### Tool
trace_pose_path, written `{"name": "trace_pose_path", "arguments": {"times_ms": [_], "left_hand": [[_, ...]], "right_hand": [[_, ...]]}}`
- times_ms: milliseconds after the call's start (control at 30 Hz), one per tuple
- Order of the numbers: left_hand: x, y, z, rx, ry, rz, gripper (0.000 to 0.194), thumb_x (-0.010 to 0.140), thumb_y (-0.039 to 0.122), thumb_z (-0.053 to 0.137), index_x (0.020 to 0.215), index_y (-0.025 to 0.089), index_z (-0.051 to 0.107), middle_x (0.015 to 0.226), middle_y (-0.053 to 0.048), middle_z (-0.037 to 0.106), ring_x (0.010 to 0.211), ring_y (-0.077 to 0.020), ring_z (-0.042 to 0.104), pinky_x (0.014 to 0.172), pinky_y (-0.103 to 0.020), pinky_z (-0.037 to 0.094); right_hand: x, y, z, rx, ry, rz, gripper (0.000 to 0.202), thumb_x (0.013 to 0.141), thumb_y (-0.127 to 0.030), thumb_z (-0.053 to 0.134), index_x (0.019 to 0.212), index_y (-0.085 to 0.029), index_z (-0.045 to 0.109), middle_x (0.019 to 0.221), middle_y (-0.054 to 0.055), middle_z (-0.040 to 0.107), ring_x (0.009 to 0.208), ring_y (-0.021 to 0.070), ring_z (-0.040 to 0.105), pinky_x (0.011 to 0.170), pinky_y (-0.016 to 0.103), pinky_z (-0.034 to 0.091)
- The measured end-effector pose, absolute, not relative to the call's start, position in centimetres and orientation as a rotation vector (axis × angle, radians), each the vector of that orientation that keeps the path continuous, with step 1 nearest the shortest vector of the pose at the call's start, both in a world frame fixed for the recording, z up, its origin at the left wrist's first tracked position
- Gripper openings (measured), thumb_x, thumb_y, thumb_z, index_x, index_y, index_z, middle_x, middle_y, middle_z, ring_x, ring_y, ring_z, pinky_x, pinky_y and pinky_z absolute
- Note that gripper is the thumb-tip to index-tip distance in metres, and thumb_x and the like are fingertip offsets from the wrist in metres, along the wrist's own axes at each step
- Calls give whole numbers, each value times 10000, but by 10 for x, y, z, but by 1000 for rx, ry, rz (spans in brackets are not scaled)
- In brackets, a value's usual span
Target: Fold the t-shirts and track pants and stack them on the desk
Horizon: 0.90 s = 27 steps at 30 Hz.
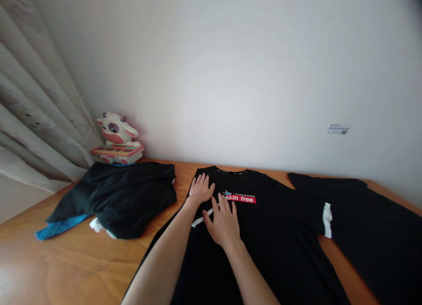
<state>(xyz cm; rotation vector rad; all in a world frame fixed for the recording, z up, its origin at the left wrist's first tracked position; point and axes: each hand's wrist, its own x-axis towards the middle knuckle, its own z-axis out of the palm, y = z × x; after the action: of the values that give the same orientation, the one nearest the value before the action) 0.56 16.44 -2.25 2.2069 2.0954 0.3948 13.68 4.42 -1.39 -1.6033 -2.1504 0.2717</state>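
Observation:
A black T-shirt point(273, 234) lies front side up on the wooden surface, its collar toward the wall. On its chest is a red printed patch point(247, 199) with white letters, partly covered by my fingers. My left hand point(200, 188) rests flat near the shirt's left shoulder, fingers stretched out. Lower and to the right, my right hand point(224, 221) lies with spread fingers on the chest, beside the print. The left sleeve is folded inward across the body, and its white cuff band point(201, 219) shows between my hands. The other sleeve reaches out right, ending in a white band point(327, 220).
A crumpled pile of dark clothes point(132, 199), with blue and white cloth under it, lies on the wooden surface point(82, 270) at left. Behind it stands a cow-shaped toy keyboard point(118, 140). Another black garment point(372, 226) is spread at right. A curtain point(36, 107) hangs at left.

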Motion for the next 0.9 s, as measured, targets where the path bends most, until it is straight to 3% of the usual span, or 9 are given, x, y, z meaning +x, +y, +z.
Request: {"name": "trace_pose_path", "arguments": {"times_ms": [233, 367, 467, 567, 700, 900], "left_hand": [[3, 161, -12, 2273, 2128, 531, 434, 1012, 198, 337, 1355, 132, 596, 1460, -156, 567, 1373, -248, 506, 1192, -407, 346], [11, 141, -2, 2329, 2081, 465, 413, 926, 97, 436, 1262, 175, 664, 1376, -130, 617, 1258, -252, 588, 1084, -385, 463], [19, 123, -4, 2301, 2112, 377, 407, 948, 148, 442, 1306, 132, 636, 1427, -200, 583, 1287, -329, 579, 1041, -474, 488], [22, 107, -12, 2288, 2133, 305, 441, 1010, 269, 397, 1395, 148, 574, 1540, -209, 486, 1425, -359, 455, 1127, -554, 389], [19, 97, -17, 2320, 2142, 213, 534, 1029, 411, 360, 1512, 208, 462, 1622, -158, 380, 1515, -324, 323, 1198, -560, 283], [21, 94, -11, 2346, 2141, 320, 497, 1014, 399, 415, 1447, 192, 547, 1580, -147, 457, 1475, -327, 397, 1193, -533, 318]], "right_hand": [[136, 44, -11, -1603, -2140, 333, 747, 949, -573, 484, 1527, -103, 452, 1634, 213, 308, 1524, 335, 277, 1227, 567, 126], [137, 46, -10, -1604, -2087, 375, 610, 1011, -432, 361, 1523, -115, 460, 1624, 171, 359, 1522, 296, 294, 1234, 543, 127], [139, 49, -9, -1609, -1987, 422, 549, 1013, -280, 285, 1504, -137, 486, 1578, 131, 459, 1484, 242, 375, 1232, 496, 183], [140, 51, -10, -1590, -1932, 422, 530, 984, -218, 317, 1464, -139, 529, 1552, 127, 497, 1463, 229, 408, 1230, 479, 204], [143, 53, -13, -1545, -1827, 446, 498, 982, -228, 347, 1417, -113, 560, 1525, 151, 525, 1450, 241, 429, 1224, 467, 238], [146, 58, -16, -1393, -1597, 521, 376, 955, -299, 451, 1239, -166, 658, 1288, 136, 695, 1273, 267, 594, 1145, 440, 378]]}}
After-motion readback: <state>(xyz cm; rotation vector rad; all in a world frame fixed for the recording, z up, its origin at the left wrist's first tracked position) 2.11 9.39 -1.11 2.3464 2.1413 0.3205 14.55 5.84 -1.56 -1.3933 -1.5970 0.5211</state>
